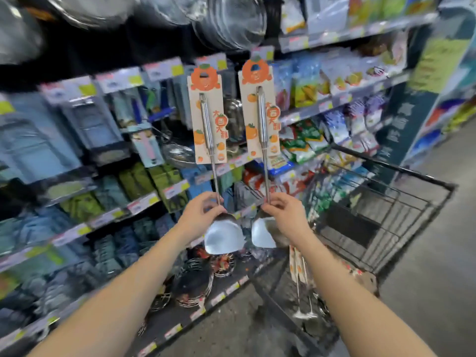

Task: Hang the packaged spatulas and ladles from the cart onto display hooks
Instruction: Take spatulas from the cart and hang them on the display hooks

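I hold two steel spatulas upright, side by side, in front of the shelves. My left hand grips the left spatula just above its blade. My right hand grips the right spatula the same way. Each handle carries a beige backing card with orange fruit print, the left card and the right card, their tops level with the hanging price tags. No hook can be made out behind the cards. More packaged utensils lie in the black wire cart at the lower right.
Shelving full of packaged kitchenware fills the left and centre, with price labels along each edge. Steel bowls and strainers hang above. Wire racks stand on the bottom shelf. The grey aisle floor runs to the right of the cart.
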The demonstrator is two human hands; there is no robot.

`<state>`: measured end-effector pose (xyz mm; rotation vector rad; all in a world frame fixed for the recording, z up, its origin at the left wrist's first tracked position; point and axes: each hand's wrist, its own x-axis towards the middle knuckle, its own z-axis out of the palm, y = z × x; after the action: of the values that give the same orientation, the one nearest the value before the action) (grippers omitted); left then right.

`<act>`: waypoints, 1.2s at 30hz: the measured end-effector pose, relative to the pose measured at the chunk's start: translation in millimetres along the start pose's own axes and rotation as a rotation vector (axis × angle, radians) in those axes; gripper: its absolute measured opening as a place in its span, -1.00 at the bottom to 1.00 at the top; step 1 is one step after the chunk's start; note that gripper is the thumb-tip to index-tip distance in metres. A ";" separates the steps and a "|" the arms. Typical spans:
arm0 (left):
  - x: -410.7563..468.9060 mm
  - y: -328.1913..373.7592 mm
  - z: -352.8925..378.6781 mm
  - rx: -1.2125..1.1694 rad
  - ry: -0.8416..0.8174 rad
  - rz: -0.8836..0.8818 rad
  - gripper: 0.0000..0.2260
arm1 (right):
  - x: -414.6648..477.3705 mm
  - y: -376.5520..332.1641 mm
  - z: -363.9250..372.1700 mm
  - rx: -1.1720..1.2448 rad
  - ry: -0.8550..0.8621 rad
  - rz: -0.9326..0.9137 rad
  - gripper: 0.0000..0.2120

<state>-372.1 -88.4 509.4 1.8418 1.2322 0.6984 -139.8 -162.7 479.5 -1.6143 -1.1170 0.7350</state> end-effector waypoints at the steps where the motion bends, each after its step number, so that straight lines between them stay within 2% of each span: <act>1: -10.5 -2.7 -15.7 -0.005 0.033 -0.007 -0.93 | -2.6 -11.2 13.6 -0.001 -0.035 -0.027 -0.92; 7: -87.7 -25.4 -110.5 0.006 0.196 -0.030 -0.92 | -39.4 -76.4 100.9 0.034 -0.188 -0.135 -0.86; 11: -151.5 -45.3 -172.9 0.017 0.279 -0.057 -0.93 | -76.1 -114.2 163.0 0.071 -0.294 -0.179 -0.91; 14: -206.3 -61.4 -221.1 0.004 0.342 -0.085 -0.94 | -113.4 -142.1 209.7 0.080 -0.348 -0.212 -0.80; 21: -350.4 -89.7 -329.7 0.082 0.526 -0.106 -0.91 | -228.0 -211.3 322.1 0.115 -0.469 -0.274 -0.70; 25: -425.1 -103.9 -393.2 0.099 0.590 -0.119 -0.83 | -290.0 -257.3 386.1 0.126 -0.514 -0.354 -0.72; 28: -472.4 -115.1 -433.9 0.082 0.653 -0.134 -0.85 | -328.9 -290.6 432.1 0.144 -0.567 -0.399 -0.74; 32: -520.7 -130.4 -484.2 0.092 0.744 -0.192 -0.86 | -363.9 -331.1 493.5 0.144 -0.646 -0.470 -0.87; 34: -540.4 -142.8 -512.3 0.108 0.767 -0.221 -0.92 | -374.2 -349.6 527.1 0.149 -0.655 -0.502 -0.86; 36: -555.5 -152.7 -541.1 0.128 0.800 -0.239 -0.91 | -381.6 -369.4 562.0 0.157 -0.679 -0.517 -0.87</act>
<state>-1081.2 -403.5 659.8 1.4979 1.9987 1.3069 -890.8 -269.1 629.9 -0.8786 -1.8163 1.0116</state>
